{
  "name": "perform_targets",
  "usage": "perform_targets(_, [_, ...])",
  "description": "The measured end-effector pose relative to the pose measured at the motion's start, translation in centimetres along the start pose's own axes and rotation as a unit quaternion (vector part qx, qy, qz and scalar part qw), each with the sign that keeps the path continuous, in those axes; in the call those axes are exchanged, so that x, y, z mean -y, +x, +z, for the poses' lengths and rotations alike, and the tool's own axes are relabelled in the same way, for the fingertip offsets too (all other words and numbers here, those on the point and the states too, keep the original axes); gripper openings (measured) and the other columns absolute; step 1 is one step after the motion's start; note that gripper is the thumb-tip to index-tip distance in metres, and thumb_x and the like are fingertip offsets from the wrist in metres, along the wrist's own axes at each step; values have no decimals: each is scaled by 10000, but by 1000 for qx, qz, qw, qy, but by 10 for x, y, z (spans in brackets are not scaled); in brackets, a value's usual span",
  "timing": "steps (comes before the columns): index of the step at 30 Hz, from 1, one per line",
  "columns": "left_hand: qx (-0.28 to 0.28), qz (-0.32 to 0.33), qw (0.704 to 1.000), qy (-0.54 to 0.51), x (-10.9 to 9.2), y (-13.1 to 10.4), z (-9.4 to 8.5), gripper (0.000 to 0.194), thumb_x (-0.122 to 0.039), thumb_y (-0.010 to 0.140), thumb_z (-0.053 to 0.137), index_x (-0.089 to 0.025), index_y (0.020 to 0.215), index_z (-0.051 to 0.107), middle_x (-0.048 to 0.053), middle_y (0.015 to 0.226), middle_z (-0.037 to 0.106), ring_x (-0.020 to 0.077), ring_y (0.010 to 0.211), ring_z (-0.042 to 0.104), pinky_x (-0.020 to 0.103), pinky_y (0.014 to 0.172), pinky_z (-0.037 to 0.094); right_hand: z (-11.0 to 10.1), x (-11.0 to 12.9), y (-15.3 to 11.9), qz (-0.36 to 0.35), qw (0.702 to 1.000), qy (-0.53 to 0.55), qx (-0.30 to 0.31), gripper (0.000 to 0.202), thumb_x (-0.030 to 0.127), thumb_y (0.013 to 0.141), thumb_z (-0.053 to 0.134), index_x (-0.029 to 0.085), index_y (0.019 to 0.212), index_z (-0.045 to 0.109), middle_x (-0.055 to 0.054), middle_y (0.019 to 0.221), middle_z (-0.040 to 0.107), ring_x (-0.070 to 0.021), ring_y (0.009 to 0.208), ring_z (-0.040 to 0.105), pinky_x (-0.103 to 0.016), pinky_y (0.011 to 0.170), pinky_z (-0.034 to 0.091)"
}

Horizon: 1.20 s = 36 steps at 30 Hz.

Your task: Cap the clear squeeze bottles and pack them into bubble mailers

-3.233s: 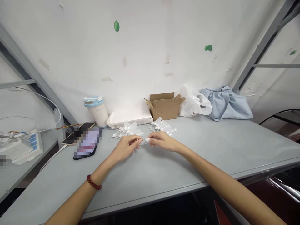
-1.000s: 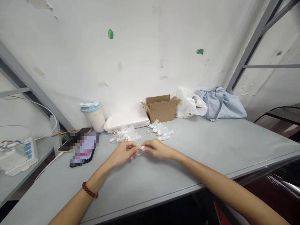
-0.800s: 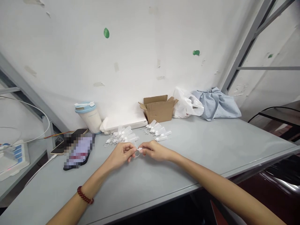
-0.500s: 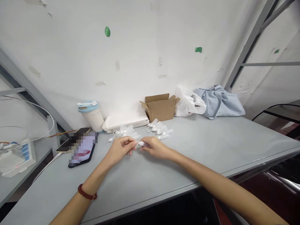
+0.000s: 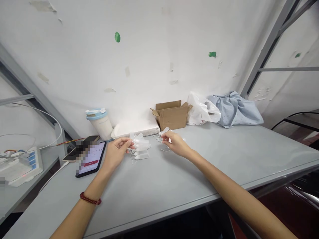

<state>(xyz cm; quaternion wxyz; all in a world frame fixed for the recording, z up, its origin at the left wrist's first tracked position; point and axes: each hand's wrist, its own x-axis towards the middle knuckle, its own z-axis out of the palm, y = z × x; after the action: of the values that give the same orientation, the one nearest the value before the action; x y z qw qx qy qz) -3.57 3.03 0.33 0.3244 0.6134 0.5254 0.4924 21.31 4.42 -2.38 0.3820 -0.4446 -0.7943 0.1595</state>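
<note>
Both hands are over the grey table [image 5: 149, 192], well apart from each other. Left hand [image 5: 117, 152] has its thumb and fingers drawn together at the near-left side of one group of small clear bottles [image 5: 142, 146] with white caps and thin loops; whether it grips one of them cannot be told. Right hand [image 5: 176, 144] curls its thumb and forefinger beside a second group of clear bottles [image 5: 164, 131], partly hiding it, and its hold is likewise unclear. Both groups lie on the table, the first between the hands. A dark red beaded bracelet [image 5: 90, 199] circles the left wrist. Behind the bottles, a stack of white sheets [image 5: 138, 127] lies near the wall [image 5: 149, 49], with an open cardboard box [image 5: 173, 119] just right of it, then a white plastic bag [image 5: 199, 111] and a light blue cloth bundle [image 5: 238, 113]. On the left, a cup with a blue lid [image 5: 103, 127] leans slightly, and two phones lie in front of it: the nearer phone [image 5: 97, 157] has a lit screen, partly pixelated, and the farther phone [image 5: 92, 140] is dark.
</note>
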Motion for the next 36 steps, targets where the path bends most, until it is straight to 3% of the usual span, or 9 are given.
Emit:
perform_targets(6, [14,-24,1000,-7,9,2,6,284,-392,641,651,-126,735,622,80,699,692,221,703,659,267,530,480,-20,-11,0,46,989,-84,108,158,56,765,499,142,871,579,-59,807,616,-150,722,551,-234,615,384])
perform_targets(12, [4,-33,999,-14,11,5,4,296,-389,628,649,-119,749,632,93,722,696,239,755,655,306,596,505,-33,-12,0,82,977,-136,142,135,103,729,572,149,854,596,-64,863,627,-164,761,556,-221,605,368])
perform_targets(15, [6,-15,997,81,13,5,3,260,-372,640,610,-132,738,636,78,724,690,233,736,640,320,624,495,-36,-11,-1,107,967,-158,168,142,162,713,614,156,854,603,-67,897,621,-175,787,558,-217,589,360])
perform_targets(19, [-81,58,956,274,16,4,1,223,-332,691,512,-163,762,641,71,876,681,221,750,601,341,707,454,-34,-12,-2,135,949,-192,211,183,122,675,627,169,851,614,-63,907,614,-180,795,557,-211,567,345])
perform_targets(24, [-102,102,943,299,18,4,1,242,-310,732,457,-169,808,637,57,869,658,184,683,558,309,672,442,-29,-12,-3,124,951,-170,227,154,115,654,632,169,798,624,-53,852,609,-168,749,547,-214,565,343])
perform_targets(29, [-56,170,942,284,14,-4,10,206,-297,763,462,-179,841,611,54,881,638,170,687,542,273,609,430,-25,0,-4,49,979,-75,184,122,172,696,588,158,815,614,-45,828,598,-158,755,528,-224,604,375])
perform_targets(36, [130,139,960,206,4,-20,28,236,-326,786,490,-185,939,601,48,830,660,175,718,589,255,587,433,-6,15,-6,-44,993,34,102,147,163,712,577,159,859,591,-33,832,604,-153,776,534,-257,679,413])
